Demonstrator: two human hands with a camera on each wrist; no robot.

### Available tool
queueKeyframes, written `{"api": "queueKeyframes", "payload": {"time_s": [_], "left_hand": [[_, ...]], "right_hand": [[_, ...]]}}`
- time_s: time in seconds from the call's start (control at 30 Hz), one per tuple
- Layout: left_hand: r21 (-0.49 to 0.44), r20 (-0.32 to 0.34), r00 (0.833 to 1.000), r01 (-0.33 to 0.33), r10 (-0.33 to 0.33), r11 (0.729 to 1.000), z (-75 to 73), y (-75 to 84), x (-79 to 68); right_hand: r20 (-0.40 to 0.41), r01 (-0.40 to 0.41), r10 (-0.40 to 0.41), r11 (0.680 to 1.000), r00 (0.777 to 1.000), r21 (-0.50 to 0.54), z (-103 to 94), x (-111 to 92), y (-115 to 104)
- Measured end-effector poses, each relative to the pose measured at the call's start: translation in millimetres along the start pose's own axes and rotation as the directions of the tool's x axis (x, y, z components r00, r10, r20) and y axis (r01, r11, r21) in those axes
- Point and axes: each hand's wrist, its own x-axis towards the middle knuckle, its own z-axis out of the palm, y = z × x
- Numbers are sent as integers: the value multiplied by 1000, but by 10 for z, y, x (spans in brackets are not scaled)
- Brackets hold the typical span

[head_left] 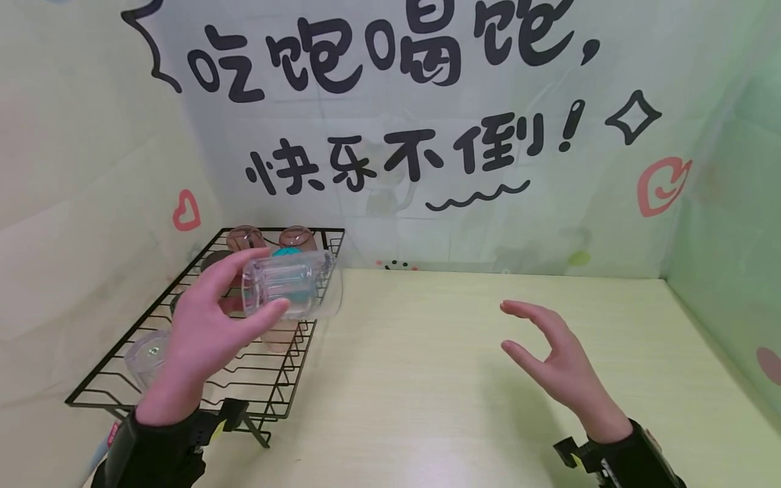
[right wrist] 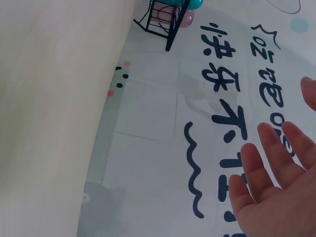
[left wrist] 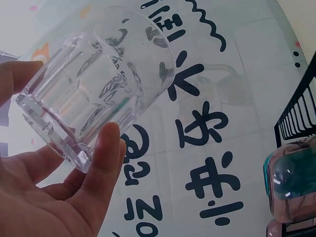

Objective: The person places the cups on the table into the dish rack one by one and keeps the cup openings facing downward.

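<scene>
A clear, faceted glass cup (head_left: 287, 281) lies tilted on its side in my left hand (head_left: 213, 325), above the black wire rack. In the left wrist view the thumb and fingers grip the cup (left wrist: 84, 94) around its thick base, and its wide rim points away from the palm. Over the table to the right, my right hand (head_left: 558, 362) is raised with nothing in it. Its fingers (right wrist: 256, 168) are spread and slightly bent in the right wrist view.
The black wire rack (head_left: 281, 400) stands at the left of the pale table (head_left: 415, 379). Several cups sit on it, among them a pinkish cup (head_left: 244, 237) at the back and a clear cup (head_left: 146, 356) at the near left. Printed cloth (head_left: 390, 224) hangs behind the table.
</scene>
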Motion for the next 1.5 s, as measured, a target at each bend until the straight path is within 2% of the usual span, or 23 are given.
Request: {"api": "queueKeyframes", "payload": {"time_s": [0.2, 0.73, 1.07, 1.23, 1.33, 1.5], "left_hand": [[54, 39, 998, 38, -40, 998, -63, -50, -28], [233, 96, 994, 33, -57, 972, -196, -186, -67], [372, 163, 985, -7, -58, 928, -297, -296, -80], [419, 225, 969, 2, -105, 908, -321, -330, -77], [464, 252, 958, 4, -136, 886, -318, -361, -71], [522, 266, 952, -14, -148, 853, -320, -420, -73]], "right_hand": [[16, -12, 12, 1000, 1000, -19, -1, -19, 20], [48, -34, 38, 997, 998, -75, -39, -82, 80], [64, -43, 50, 994, 997, -103, -85, -124, 120], [66, -38, 46, 993, 997, -109, -81, -136, 142], [67, -37, 45, 993, 997, -114, -77, -144, 152], [70, -38, 46, 993, 996, -116, -71, -150, 167]]}}
